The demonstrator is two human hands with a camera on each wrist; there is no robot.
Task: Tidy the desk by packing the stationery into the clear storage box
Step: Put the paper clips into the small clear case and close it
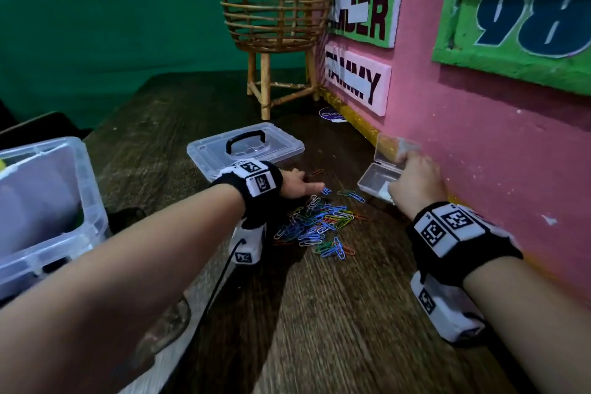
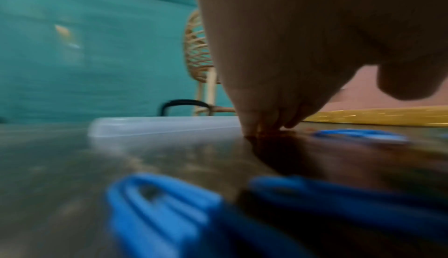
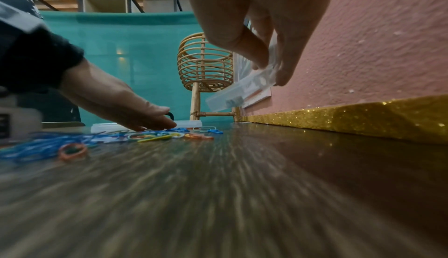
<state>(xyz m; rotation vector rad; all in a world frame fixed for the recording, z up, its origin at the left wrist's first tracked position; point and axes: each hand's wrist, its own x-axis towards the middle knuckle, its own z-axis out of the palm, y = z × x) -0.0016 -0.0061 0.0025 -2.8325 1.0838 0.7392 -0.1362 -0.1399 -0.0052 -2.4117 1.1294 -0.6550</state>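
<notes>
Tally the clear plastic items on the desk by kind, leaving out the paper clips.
Large storage box: 1
Lid with black handle: 1
Small hinged case, held in the right hand: 1
Total: 3

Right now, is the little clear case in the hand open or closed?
Open. The little clear case has its lid tipped up toward the pink wall, and the right hand holds it above the desk.
</notes>
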